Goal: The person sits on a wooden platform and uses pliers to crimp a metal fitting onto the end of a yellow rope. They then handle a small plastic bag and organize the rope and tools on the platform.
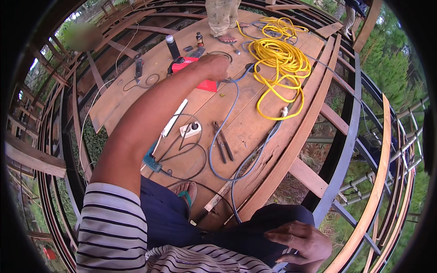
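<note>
My left hand [215, 67] reaches far forward to the end of a red machine [207, 85], a box with black parts. Its fingers are curled closed, and whatever they hold is hidden behind the hand. A blue-grey cable [237, 91] and a dark cable loop come out close beside it. My right hand [302, 241] rests by my right knee, loosely bent, with a gap between thumb and fingers and nothing seen in it. On the boards between lie pincers with long handles [222, 141], a white socket block [190, 129] with a black plug, and a teal power tool [152, 159].
Coiled yellow rope [280, 57] lies on the wooden boards [255, 132] at the far right. A dark bottle [172, 47] and a small bottle [200, 39] stand beyond the machine. Another person's foot [225, 38] is at the far edge. Open gaps between beams border the boards.
</note>
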Demonstrator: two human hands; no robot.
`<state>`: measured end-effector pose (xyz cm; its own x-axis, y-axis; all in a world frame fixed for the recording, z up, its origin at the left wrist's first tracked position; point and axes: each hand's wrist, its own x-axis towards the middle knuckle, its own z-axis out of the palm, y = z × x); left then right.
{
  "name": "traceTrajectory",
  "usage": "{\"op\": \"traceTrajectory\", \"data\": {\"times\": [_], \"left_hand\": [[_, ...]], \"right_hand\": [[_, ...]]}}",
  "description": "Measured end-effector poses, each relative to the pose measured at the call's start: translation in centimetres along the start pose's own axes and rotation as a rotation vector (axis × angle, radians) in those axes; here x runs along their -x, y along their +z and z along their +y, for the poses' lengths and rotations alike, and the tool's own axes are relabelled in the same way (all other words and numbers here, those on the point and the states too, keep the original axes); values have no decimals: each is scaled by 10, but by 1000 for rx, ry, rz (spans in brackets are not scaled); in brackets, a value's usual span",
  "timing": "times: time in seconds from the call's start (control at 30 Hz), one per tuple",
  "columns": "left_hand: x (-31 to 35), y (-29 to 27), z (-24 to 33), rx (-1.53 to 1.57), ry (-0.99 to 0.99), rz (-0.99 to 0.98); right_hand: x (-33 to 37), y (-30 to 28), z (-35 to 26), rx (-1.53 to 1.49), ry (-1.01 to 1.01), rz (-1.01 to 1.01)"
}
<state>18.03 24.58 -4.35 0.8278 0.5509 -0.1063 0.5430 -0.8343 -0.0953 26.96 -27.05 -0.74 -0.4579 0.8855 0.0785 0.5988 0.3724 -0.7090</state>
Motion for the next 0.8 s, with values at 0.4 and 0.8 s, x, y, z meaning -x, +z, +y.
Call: {"op": "traceTrajectory", "data": {"times": [0.4,0.8], "left_hand": [[336,-93,63,462,428,-181],[346,-17,-70,382,800,271]], "right_hand": [[-4,-20,87,-651,-24,211],[-293,85,269,305,565,-441]]}}
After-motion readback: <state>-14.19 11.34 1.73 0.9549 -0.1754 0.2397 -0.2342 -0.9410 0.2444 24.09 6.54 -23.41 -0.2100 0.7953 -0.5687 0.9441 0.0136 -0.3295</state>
